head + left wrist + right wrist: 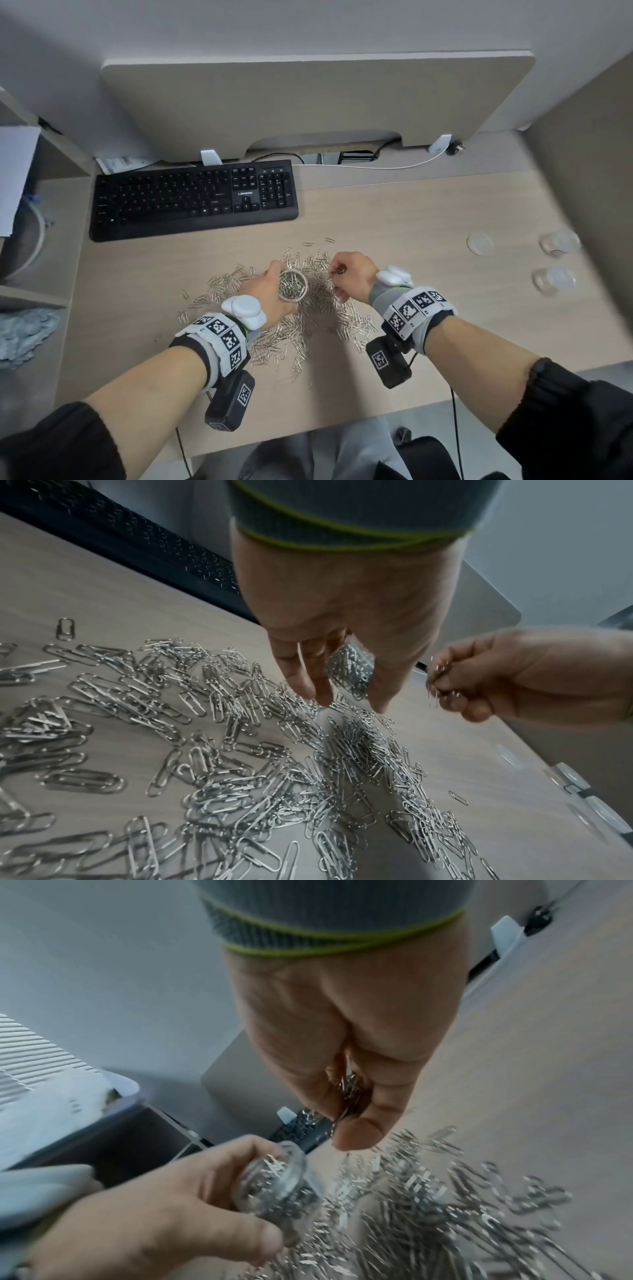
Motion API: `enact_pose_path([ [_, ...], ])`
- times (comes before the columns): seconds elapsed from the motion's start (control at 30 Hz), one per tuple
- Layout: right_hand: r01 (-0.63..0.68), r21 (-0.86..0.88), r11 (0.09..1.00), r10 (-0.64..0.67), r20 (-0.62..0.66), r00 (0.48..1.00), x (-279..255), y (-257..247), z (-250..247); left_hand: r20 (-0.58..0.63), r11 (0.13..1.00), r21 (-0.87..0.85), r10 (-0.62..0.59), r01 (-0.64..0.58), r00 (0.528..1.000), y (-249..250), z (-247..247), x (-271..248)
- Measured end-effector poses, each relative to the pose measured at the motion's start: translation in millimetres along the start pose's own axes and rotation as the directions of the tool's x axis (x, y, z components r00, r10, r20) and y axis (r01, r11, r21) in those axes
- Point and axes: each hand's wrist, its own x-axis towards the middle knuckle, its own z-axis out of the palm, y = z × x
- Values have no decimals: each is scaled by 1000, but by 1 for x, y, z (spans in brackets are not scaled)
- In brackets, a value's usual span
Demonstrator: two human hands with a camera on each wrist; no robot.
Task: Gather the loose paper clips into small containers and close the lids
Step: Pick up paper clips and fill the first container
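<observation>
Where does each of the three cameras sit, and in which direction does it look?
Head: above the desk, looking down; both forearms, left hand, right hand.
Left wrist: under the left wrist, looking along the left hand at the paper clips; the right hand shows too.
Right wrist: looking along the right hand, which pinches clips.
Shared: all three show the clear container in the left hand.
</observation>
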Motion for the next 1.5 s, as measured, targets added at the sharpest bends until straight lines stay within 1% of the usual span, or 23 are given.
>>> enact_pose_path([
  [0.13, 120, 51, 991, -119, -20, 993, -10, -27, -7, 11, 1000, -24, 16, -15, 1000, 9, 0, 2],
  [0.2, 156, 26, 987, -155, -34, 987, -10, -36, -8, 0, 998, -48, 27, -27, 1000, 15, 0, 3],
  [0.27, 198, -90, 976, -201, -30, 979, -10, -41, -7, -6, 996, -89, 29, -29, 1000, 21, -1, 3],
  [0.33, 250, -221, 943, -258, -6, 966, -11, -45, -5, -3, 993, -117, 29, -29, 1000, 26, -2, 3],
  [0.37, 269, -251, 930, -277, 5, 961, -11, -45, -4, -7, 991, -128, 33, -34, 999, 28, -2, 3],
  [0.43, 285, -246, 926, -292, 9, 956, -11, -44, -2, -24, 990, -139, 33, -36, 999, 30, -3, 4],
  [0.53, 314, -185, 931, -321, -9, 947, -11, -44, 0, -37, 988, -151, 15, -20, 999, 31, -4, 4],
  [0.63, 336, -159, 928, -341, -9, 940, -12, -48, 0, -68, 984, -174, 7, -19, 998, 30, -4, 3],
  [0.77, 343, -42, 938, -343, 0, 939, -11, -53, -3, -66, 981, -196, -7, -6, 998, 27, -7, 4],
  [0.87, 364, -66, 929, -363, 15, 931, -8, -55, -5, -73, 979, -202, -41, 25, 996, 26, -11, 4],
  [0.93, 372, -73, 925, -373, -4, 928, -5, -55, -6, -73, 975, -222, -46, 29, 996, 28, -13, 4],
  [1.0, 397, -139, 907, -404, -23, 915, -2, -55, -5, -74, 969, -244, -52, 32, 996, 29, -14, 5],
  [1.03, 404, -199, 893, -415, -11, 910, 0, -54, -4, -72, 968, -250, -53, 33, 996, 29, -14, 5],
  [1.1, 382, -338, 860, -397, 26, 917, 2, -52, 0, -66, 963, -268, -51, 32, 996, 29, -16, 5],
  [1.17, 330, -418, 846, -356, 17, 934, 3, -51, 2, -66, 957, -291, -47, 26, 997, 29, -16, 6],
  [1.23, 292, -421, 859, -318, 9, 948, 6, -51, 4, -70, 959, -284, -42, 20, 997, 29, -18, 7],
  [1.37, 270, -333, 903, -292, -16, 956, 15, -51, 2, -98, 963, -267, -47, 19, 994, 24, -17, 10],
  [1.5, 250, -368, 896, -272, -9, 962, 21, -51, 3, -83, 967, -253, -35, 13, 996, 21, -16, 12],
])
